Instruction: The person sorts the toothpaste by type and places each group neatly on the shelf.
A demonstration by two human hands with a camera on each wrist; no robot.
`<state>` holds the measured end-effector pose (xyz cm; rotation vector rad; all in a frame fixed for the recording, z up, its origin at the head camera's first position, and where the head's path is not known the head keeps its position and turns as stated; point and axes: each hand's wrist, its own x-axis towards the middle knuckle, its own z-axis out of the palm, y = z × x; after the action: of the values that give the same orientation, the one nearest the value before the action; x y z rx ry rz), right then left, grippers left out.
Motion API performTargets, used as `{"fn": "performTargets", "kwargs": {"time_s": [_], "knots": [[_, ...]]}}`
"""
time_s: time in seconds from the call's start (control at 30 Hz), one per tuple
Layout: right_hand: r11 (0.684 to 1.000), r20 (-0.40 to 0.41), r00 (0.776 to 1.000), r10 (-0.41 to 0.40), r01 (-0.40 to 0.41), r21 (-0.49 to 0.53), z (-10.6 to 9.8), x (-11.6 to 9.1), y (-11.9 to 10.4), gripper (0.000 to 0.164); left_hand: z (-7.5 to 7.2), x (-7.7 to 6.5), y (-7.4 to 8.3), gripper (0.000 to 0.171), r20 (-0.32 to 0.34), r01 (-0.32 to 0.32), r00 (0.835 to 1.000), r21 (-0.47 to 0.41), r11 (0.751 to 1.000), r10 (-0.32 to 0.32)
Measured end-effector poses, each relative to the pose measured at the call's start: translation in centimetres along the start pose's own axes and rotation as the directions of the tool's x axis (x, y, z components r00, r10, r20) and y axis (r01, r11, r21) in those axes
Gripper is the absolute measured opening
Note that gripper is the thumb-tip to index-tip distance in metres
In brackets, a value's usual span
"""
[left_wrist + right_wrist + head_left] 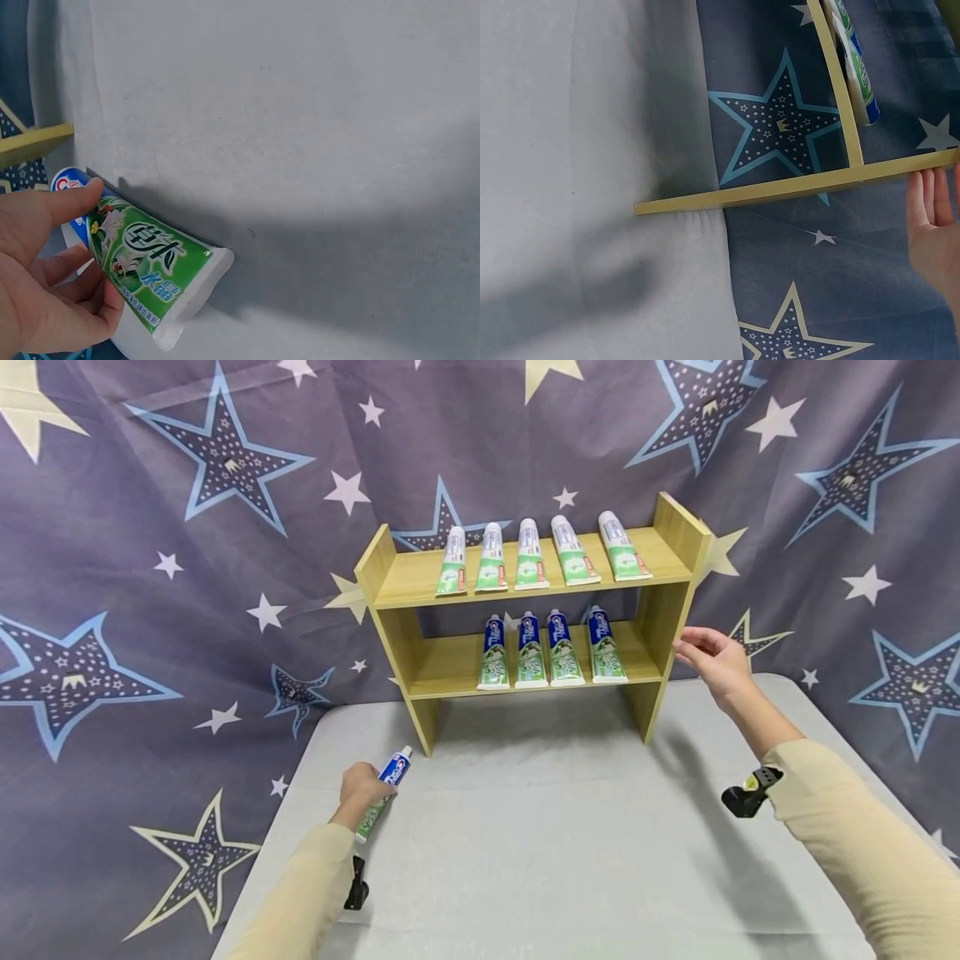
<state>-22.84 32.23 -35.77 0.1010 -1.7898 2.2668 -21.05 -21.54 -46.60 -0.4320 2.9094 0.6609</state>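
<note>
My left hand [363,795] pinches a blue-and-green toothpaste tube [395,767] between thumb and fingers, low over the table's left part. Its cap points toward the shelf; in the left wrist view the green lower half and white crimped end [196,300] stick out past the fingers. My right hand [714,662] is at the outer right side of a two-tier wooden shelf [540,597], and its fingertips [916,180] touch the side panel. Several blue-and-green toothpaste tubes [566,652] lie on the lower tier, toward its right, caps to the back.
Several white-and-green toothpaste tubes [529,556] lie in a row on the upper tier. The shelf stands at the back of a table with a pale cloth [570,843]. A dark star-patterned curtain [225,568] hangs behind and at both sides.
</note>
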Motion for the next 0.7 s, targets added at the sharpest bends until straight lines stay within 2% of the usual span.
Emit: {"fn": "performTargets", "kwargs": {"time_s": [0.3,0.57,0.7], "knots": [[1.0,0.012,1.0,0.009,-0.009,-0.004,-0.1,0.0,0.0,0.024,-0.5,-1.4,0.5,0.036,0.034,-0.044,0.999,0.061,0.997,0.042],[1.0,0.006,1.0,0.018,-0.018,-0.007,0.0,-0.2,0.0,0.02,-0.9,-3.0,1.4,0.034,0.088,-0.089,0.993,0.05,0.995,0.085],[1.0,0.013,1.0,0.008,-0.008,-0.004,0.0,-0.2,-0.1,0.021,-1.1,-3.8,2.4,0.032,0.119,-0.09,0.989,-0.006,0.996,0.09]]}}
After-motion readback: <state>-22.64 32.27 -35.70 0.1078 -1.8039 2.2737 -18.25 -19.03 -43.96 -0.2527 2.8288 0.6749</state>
